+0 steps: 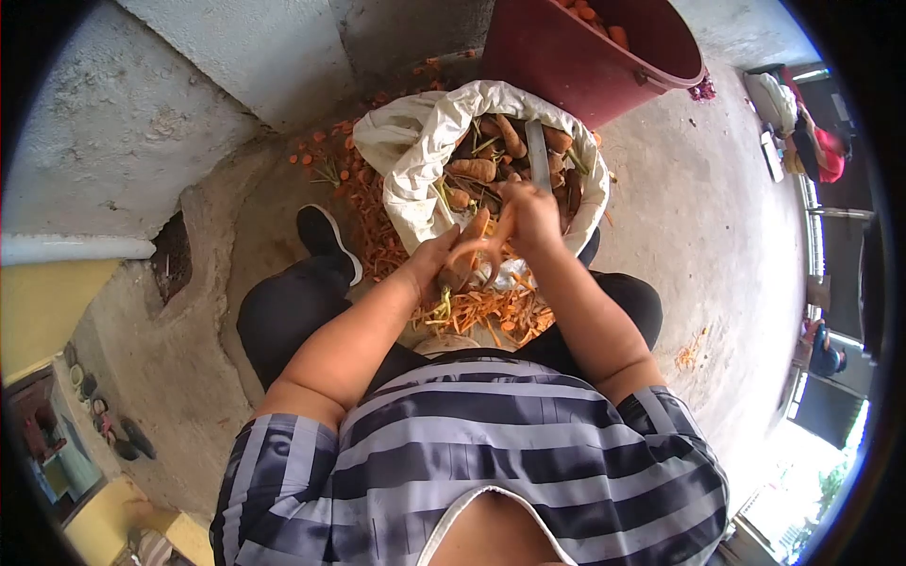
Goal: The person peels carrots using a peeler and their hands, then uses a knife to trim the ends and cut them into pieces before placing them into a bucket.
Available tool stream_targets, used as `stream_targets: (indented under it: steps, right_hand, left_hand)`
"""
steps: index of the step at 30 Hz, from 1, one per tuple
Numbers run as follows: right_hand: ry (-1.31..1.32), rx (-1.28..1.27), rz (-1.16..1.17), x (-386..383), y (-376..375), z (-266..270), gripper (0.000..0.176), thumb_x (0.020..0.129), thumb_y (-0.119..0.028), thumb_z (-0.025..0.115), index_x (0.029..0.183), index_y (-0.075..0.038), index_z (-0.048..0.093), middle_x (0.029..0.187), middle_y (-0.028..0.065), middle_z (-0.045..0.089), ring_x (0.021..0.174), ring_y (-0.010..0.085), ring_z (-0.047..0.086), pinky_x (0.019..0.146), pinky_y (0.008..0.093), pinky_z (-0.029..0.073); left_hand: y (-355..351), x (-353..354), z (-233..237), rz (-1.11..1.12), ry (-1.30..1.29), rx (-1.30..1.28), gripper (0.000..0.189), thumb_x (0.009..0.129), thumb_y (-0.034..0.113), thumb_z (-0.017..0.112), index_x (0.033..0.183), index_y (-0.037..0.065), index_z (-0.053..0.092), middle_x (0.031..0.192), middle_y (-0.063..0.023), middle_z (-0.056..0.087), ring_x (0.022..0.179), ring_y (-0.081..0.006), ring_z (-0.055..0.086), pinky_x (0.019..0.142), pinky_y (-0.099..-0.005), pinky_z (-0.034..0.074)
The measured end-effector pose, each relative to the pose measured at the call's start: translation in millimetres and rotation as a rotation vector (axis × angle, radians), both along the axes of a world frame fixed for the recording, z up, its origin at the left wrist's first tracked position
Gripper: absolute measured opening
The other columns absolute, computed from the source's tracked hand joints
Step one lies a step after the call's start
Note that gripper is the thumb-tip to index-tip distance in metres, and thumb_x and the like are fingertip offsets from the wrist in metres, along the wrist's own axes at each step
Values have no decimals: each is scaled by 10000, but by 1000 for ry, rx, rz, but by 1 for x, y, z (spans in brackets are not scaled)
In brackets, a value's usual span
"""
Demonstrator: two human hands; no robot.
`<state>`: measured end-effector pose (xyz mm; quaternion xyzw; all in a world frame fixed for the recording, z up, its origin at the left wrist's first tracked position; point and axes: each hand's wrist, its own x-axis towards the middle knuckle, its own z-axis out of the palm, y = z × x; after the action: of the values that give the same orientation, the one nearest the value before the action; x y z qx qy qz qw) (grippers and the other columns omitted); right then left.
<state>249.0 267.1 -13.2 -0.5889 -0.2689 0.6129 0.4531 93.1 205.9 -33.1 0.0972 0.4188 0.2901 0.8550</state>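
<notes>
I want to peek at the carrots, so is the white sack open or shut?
Open. The white sack's mouth gapes wide, and you can see carrots inside.

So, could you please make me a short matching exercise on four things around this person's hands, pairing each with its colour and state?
Things:
1. Sack
2. Bucket
3. Blade
4. Peelings

Descriptions:
A. Grey, flat and straight
B. Orange, scattered in thin strips
C. White, open, with a crumpled rim
D. Dark red, with smooth walls

Pairs: 1-C, 2-D, 3-A, 4-B
</notes>
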Motion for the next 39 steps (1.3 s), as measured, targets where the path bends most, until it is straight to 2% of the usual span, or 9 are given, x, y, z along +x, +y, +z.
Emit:
stream_targets:
  steps: [11, 14, 16, 20, 24, 28, 32, 34, 39]
  right_hand:
    - [-110, 63, -125, -6, 12, -52, 160, 666, -54, 647, 617, -16, 499, 564, 26, 494, 445, 141, 470, 409, 271, 364]
    - [-282, 34, -239, 31, 52, -57, 141, 693, -121, 623, 703, -2, 549, 608, 46, 521, 471, 150, 461, 451, 302, 374]
    - [-872, 208, -167, 65, 78, -58, 181, 720, -133, 623, 690, 34, 562, 562, 76, 554, 471, 147, 481, 457, 298, 390]
    - [-372, 133, -294, 57, 74, -21, 136, 719, -123, 626, 679, -9, 564, 584, 66, 544, 475, 143, 488, 436, 271, 377]
    - [-174, 9, 91, 2, 8, 2, 144, 707, -95, 640, 749, 24, 571, 642, 50, 521, 540, 128, 488, 474, 262, 382]
    - [-283, 84, 181, -17, -10, 4, 162, 692, -109, 641, 711, 22, 547, 631, 39, 517, 577, 126, 494, 516, 259, 396]
    - [-322, 41, -187, 30, 51, -37, 133, 693, -102, 609, 678, 7, 534, 615, 36, 510, 497, 131, 466, 446, 274, 361]
    - [-704, 168, -200, 61, 75, -45, 144, 677, -83, 627, 621, 8, 530, 556, 78, 530, 439, 166, 496, 429, 300, 405]
    - [-185, 18, -136, 17, 27, 5, 126, 732, -121, 604, 723, -15, 537, 605, 54, 473, 504, 144, 466, 423, 283, 333]
  left_hand:
    - [-9, 0, -33, -75, -69, 105, 404, 919, 398, 351, 1018, 33, 493, 794, -83, 579, 656, -164, 593, 559, -297, 514]
    - [-13, 2, -31, -77, -112, -33, 417, 916, 415, 345, 1024, 36, 480, 791, -87, 571, 640, -166, 584, 544, -292, 510]
    - [-11, 4, -28, -58, -103, -19, 392, 920, 396, 339, 1025, 47, 483, 778, -75, 565, 628, -161, 575, 526, -280, 504]
    - [-5, 2, -23, -31, -172, -29, 362, 924, 366, 335, 1042, 60, 487, 755, -60, 559, 618, -145, 572, 520, -268, 497]
    - [-2, -1, 7, -54, 6, -36, 328, 923, 315, 330, 1048, 53, 483, 759, -62, 558, 608, -143, 563, 517, -268, 500]
    - [-9, 3, -13, -39, -116, -42, 352, 914, 368, 349, 1029, 63, 482, 795, -71, 556, 640, -154, 551, 518, -280, 491]
    - [-8, 3, -31, -55, -207, -77, 353, 914, 371, 347, 1046, 71, 478, 793, -63, 544, 639, -150, 555, 525, -289, 495]
    - [-9, 4, -17, -5, -243, -94, 355, 914, 372, 345, 1061, 76, 475, 783, -60, 536, 637, -148, 553, 522, -292, 495]
    - [-4, 2, -9, 58, -236, -46, 374, 911, 383, 354, 1105, 87, 475, 810, -48, 547, 652, -151, 558, 531, -301, 498]
